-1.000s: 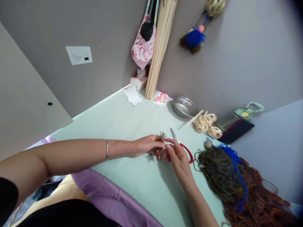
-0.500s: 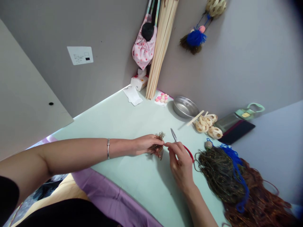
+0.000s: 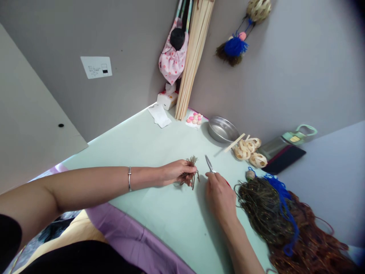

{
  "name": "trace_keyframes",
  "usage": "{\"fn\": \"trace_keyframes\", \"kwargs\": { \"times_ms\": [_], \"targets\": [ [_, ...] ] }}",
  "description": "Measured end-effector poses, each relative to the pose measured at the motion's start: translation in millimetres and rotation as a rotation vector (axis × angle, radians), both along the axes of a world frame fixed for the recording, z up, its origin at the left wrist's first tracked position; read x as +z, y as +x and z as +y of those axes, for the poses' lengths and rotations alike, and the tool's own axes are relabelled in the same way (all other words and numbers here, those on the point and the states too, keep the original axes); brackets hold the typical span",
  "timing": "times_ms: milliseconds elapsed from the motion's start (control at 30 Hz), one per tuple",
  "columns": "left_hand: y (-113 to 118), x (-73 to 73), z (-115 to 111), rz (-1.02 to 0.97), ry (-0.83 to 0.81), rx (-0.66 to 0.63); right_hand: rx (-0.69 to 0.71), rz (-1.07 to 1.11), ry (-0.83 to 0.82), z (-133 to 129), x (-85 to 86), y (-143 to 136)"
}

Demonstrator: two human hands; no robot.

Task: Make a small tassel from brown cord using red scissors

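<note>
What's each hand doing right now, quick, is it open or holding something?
Left hand: closed, holding a small bundle of brown yarn.
Right hand: over the handle end of the scissors; whether its grip is closed cannot be told.

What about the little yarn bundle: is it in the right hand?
No: the left hand grips the yarn bundle, and the right hand is apart from it, at the scissors.

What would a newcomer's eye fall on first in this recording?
Probably the vivid blue yarn on the dark yarn pile at the right of the table, and the blue tassel hanging on the wall above. Then perhaps the left hand mid-table, gripping a frayed brown bundle, and the right hand partly hiding the scissors.
</note>
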State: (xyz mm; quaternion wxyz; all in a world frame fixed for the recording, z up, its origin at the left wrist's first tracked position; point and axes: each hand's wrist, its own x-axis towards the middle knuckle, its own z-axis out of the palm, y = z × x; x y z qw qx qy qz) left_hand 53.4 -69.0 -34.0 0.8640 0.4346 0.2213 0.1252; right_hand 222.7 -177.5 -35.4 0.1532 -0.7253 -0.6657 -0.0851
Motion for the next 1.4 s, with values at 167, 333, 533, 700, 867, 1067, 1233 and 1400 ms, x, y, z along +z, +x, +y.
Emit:
{"fn": "trace_keyframes", "kwargs": {
  "times_ms": [167,333,533,700,867,1067,1233,1400],
  "targets": [
    [0,-0.3,-3,-0.047,0.031,-0.008,0.032,0.786,-0.072,1,14.2,-3],
    [1,-5.4,-6,-0.081,0.113,-0.028,0.117,1.122,-0.126,2,21.5,-20],
    [0,-7.3,-4,-0.063,0.136,0.026,0.008,1.304,0.035,2,20.9,-18],
    [0,-8.0,-5,-0.083,0.138,-0.006,0.015,1.214,-0.056,3,22.9,-21],
    [1,-8.4,-7,-0.094,0.133,-0.017,0.095,1.168,-0.101,4,18.8,-24],
    [1,-8.1,-7,-0.102,0.138,-0.074,0.058,1.079,0.071,3,19.7,-27],
    [2,-11.4,-6,-0.113,0.149,-0.059,0.124,1.251,-0.065,4,20.4,-25],
    [1,-8.7,-6,-0.1,0.133,-0.058,0.199,1.081,-0.04,0,18.0,-22]
  ]
}}
